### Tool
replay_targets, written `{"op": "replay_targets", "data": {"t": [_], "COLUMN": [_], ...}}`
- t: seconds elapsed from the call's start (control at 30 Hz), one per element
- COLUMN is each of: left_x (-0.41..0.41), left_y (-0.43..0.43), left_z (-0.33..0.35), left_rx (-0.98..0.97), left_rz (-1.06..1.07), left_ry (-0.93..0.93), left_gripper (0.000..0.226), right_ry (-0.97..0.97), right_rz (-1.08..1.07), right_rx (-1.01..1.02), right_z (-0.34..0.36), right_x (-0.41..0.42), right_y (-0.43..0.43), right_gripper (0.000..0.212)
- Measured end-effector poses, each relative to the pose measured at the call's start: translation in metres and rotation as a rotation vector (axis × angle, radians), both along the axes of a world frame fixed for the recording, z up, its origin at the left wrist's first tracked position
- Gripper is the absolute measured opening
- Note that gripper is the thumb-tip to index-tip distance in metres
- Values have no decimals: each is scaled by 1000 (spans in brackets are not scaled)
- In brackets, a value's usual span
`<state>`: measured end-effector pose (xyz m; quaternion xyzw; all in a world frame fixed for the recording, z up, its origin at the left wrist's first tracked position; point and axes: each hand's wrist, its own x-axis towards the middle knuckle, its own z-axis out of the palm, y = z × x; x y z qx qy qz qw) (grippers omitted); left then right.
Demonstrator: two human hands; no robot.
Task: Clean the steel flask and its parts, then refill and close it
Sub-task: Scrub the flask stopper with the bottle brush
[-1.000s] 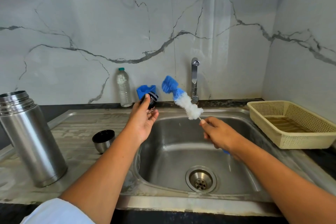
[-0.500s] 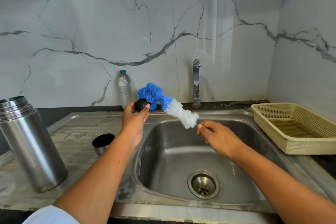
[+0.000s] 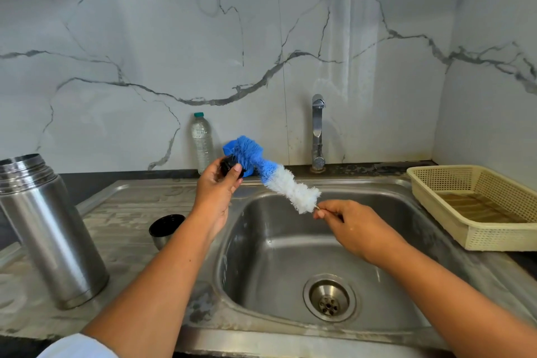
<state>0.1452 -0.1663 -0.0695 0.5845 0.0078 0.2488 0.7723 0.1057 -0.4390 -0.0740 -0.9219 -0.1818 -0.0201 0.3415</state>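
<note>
Black flask stopper [image 3: 229, 165] gripped by left hand [image 3: 216, 192], blue-white brush [image 3: 274, 176] touching

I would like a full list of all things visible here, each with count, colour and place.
sink: 1, steel, centre
steel flask: 1, silver, upright on the drainboard, far left
cup: 1, silver with black inside, drainboard beside the sink
stopper: 1, black, in the left hand
bottle brush: 1, blue and white, above the sink
water bottle: 1, clear, by the back wall
tap: 1, chrome, behind the sink
basket: 1, cream, counter at right
left hand: 1, holds the stopper
right hand: 1, pinches the brush's wire handle
</note>
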Motion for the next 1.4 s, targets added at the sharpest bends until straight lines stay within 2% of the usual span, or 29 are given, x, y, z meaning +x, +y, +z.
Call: {"op": "replay_targets", "data": {"t": [0.1, 0.27, 0.4, 0.53, 0.67, 0.83, 0.93, 1.13, 1.27, 1.4], "left_x": [-3, -4, -4, -3, -6, -6, -11, -8, -9, -6], "left_y": [-3, -1, -9, 0, -12, -9, -13, -8, -4, -4], "left_z": [-3, 2, -3, 0, 0, 9, 7, 10, 9, 7], "left_rx": [120, 30, 132, -38, -89, -369, -494, -581, -497, -484], "left_rz": [1, 67, 5, 53, -92, -85, -111, -106, -58, -80], "left_ry": [22, -16, 50, 48, 129, 115, 144, 88, 133, 82], "left_gripper": [47, 45, 43, 34, 19, 30, 27, 35, 29, 44], "right_ry": [-10, -53, -65, -74, -94, -127, -128, -46, 13, 85], "right_rz": [-29, -31, -41, -42, -10, -24, -10, -33, -53, -28], "right_rx": [-51, -63, -88, -77, -69, -59, -52, 86, 108, 137], "right_z": [2, 3, 5, 4, 3, 5, 7, 5, 7, 10], "right_x": [1, -5, -5, -6, -4, -4, -6, -6, -5, -6], "right_y": [3, 0, 3, -3, 8, -2, 0, -1, -4, -2], "right_gripper": [26, 27, 28, 27, 26, 26, 26, 31, 33, 37]}}
